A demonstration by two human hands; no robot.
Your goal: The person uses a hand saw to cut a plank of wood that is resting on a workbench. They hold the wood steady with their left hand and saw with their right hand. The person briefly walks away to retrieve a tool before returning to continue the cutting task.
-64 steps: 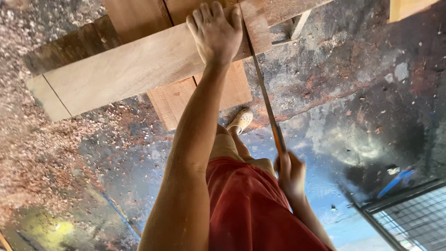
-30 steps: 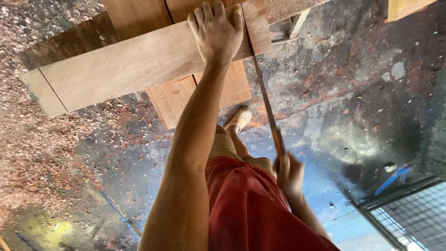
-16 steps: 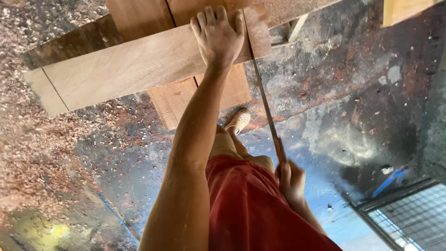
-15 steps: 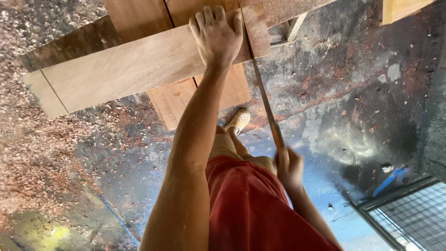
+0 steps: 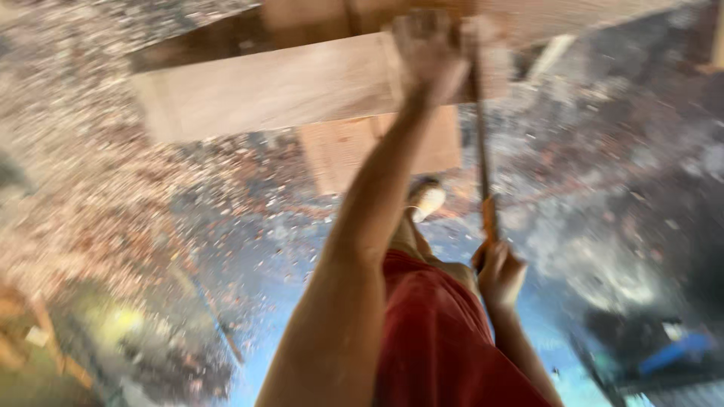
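My left hand (image 5: 430,49) presses flat on a long pale wooden plank (image 5: 279,90) that lies across another board (image 5: 339,151). My right hand (image 5: 499,273) grips the handle of a handsaw (image 5: 480,128). Its thin blade runs up to the plank just right of my left hand. My foot (image 5: 426,200) shows below the boards, and my red shorts (image 5: 430,332) fill the lower middle. The whole view is blurred by motion.
Wood shavings and sawdust (image 5: 90,211) cover the floor on the left. A blue object (image 5: 675,350) lies at the lower right beside a dark frame. More timber shows at the top right edge.
The view has swung so that everything sits further right, and it is now blurred. Both hands keep their holds on the plank and the saw.
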